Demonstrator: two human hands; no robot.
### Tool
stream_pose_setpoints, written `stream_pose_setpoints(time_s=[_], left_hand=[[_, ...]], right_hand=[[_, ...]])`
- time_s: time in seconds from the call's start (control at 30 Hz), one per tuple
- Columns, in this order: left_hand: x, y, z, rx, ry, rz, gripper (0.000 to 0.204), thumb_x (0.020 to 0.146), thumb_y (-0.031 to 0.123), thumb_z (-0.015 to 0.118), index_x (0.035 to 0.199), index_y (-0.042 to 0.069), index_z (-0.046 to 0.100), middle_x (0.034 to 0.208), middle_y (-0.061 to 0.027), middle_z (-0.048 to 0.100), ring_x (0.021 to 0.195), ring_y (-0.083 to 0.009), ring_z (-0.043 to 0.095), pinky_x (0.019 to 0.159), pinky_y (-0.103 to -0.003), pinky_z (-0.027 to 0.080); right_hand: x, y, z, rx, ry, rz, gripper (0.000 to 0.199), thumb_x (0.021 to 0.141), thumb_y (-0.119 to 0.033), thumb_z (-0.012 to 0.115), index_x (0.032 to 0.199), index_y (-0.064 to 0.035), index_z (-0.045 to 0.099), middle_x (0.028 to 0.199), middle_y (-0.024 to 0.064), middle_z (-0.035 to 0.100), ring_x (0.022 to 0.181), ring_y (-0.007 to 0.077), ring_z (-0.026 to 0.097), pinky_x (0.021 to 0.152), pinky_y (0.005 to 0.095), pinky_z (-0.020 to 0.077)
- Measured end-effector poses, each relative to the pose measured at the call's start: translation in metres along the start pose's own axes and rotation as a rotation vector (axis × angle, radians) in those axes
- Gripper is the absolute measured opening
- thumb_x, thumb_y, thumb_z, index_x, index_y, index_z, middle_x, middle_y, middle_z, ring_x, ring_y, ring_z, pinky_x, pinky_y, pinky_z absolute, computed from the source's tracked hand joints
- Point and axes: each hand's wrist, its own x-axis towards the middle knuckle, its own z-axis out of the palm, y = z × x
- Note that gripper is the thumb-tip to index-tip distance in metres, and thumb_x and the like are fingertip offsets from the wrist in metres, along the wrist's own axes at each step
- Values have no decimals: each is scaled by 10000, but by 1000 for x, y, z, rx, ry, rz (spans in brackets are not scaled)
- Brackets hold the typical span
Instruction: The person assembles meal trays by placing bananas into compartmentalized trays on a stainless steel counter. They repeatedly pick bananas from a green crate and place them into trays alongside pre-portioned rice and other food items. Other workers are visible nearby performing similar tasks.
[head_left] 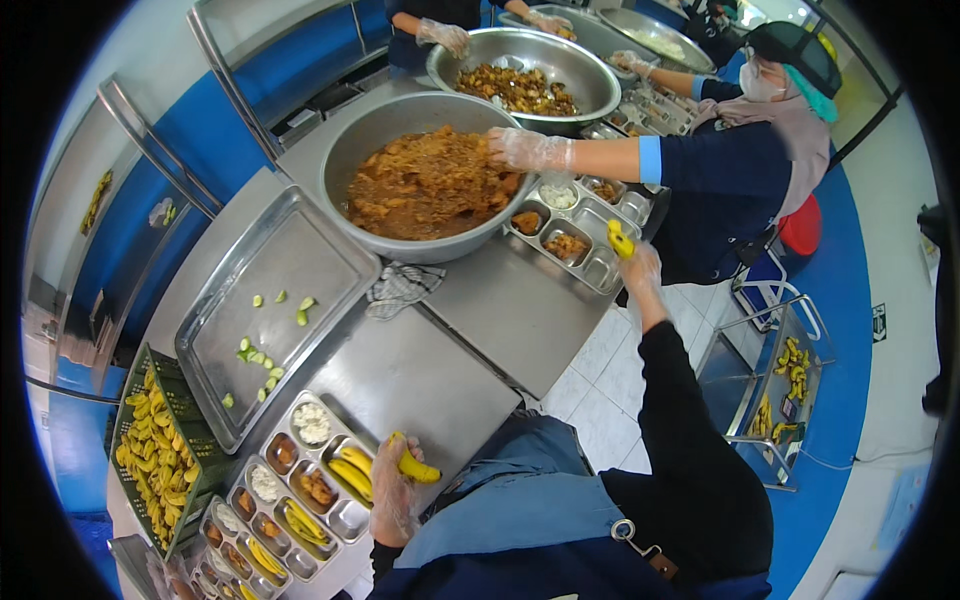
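My left hand (393,495), in a clear glove, is closed around a banana (418,468) beside the nearest compartment tray (348,520). That tray carries rice, brown food and bananas (352,470). Farther off to the right, my gloved right hand (642,275) grips another banana (617,238), which points up and away from me. It is at the edge of a second compartment tray (598,218) with rice and brown pieces in its wells. More filled trays (268,508) stand in a row at the lower left.
A co-worker's gloved hand (528,150) reaches into a grey basin (350,225) of saucy brown food. Behind it is a steel bowl (608,88). Cucumber slices lie in a metal tray (225,330); a cloth (398,288), banana crate (190,440) and cart (725,365) are around.
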Motion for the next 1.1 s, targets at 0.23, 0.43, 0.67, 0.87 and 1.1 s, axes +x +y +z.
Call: stream_pose_setpoints(time_s=[0.23,0.43,0.67,0.87,1.1], left_hand=[[12,-21,123,113,96,-70,368,949,119,626,1279,26,492,994,-109,595,795,-192,586,713,-316,540],[28,-19,156,138,65,-11,398,954,155,642,1290,18,477,1005,-111,594,811,-187,589,733,-297,536],[37,-27,176,147,65,19,400,954,145,649,1292,18,476,1011,-116,598,817,-182,597,737,-290,542],[24,-25,155,192,123,34,484,919,176,683,1318,-1,475,1019,-90,601,851,-177,598,787,-294,533],[-13,-23,91,-34,162,172,440,928,149,659,1308,10,487,995,-72,614,852,-167,592,780,-295,518]], right_hand=[[107,20,26,39,-307,-187,443,769,-309,781,1126,-70,674,1140,205,676,1100,368,630,932,433,511],[101,7,23,-109,-146,-263,416,845,-333,696,1147,-49,659,1101,200,646,1021,321,651,893,409,511],[54,-15,36,-137,72,-312,380,910,-332,628,1155,-43,656,1003,175,661,958,338,633,872,446,490],[32,-31,54,27,-19,-527,186,855,-220,622,930,-57,667,878,174,663,851,369,648,756,486,517],[-69,-84,59,165,-323,-584,202,883,-196,606,996,-31,630,905,231,635,864,401,635,756,514,503]])
